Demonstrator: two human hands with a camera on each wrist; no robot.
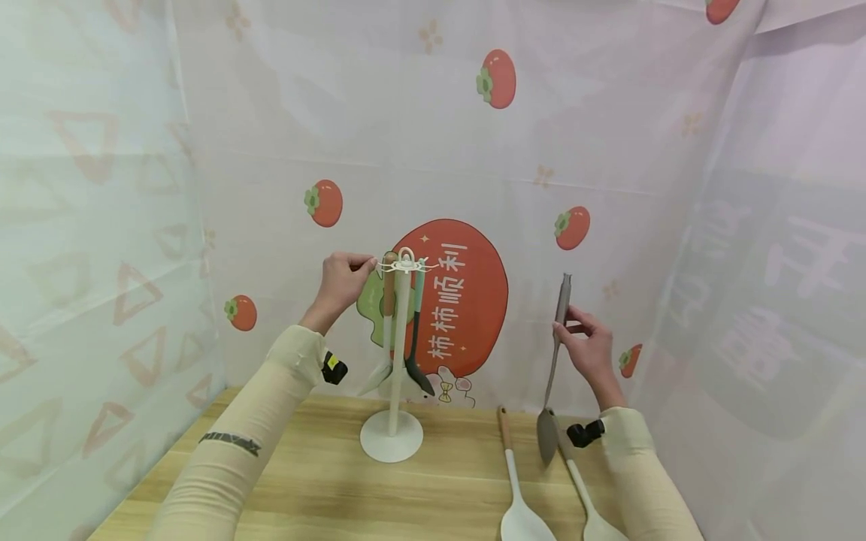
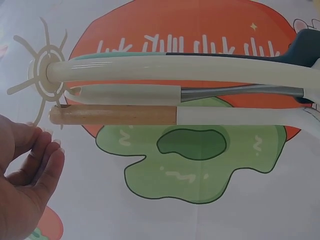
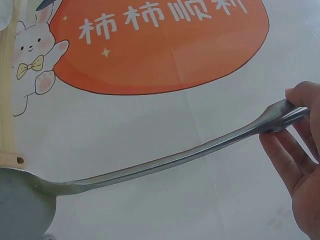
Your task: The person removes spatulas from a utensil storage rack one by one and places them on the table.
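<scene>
The right hand (image 1: 587,342) has thumb and fingers closed on the handle of a metal spoon (image 3: 170,160), its bowl hanging down at the right. The left hand (image 1: 341,282) pinches a hook tip of the white rack (image 1: 401,323), where wooden-handled, green-handled and white-handled utensils hang. With the spoon pinched by its handle alone, a loose grip could let it swing or slip onto the two spatulas (image 1: 521,518) lying below; a hard pull by the left hand could tip the slim rack or set its load knocking. The rack's round base stands toward the far side of the wood-grain counter (image 1: 304,473). Pale printed cloth (image 1: 433,143) encloses the far, left and right sides.
</scene>
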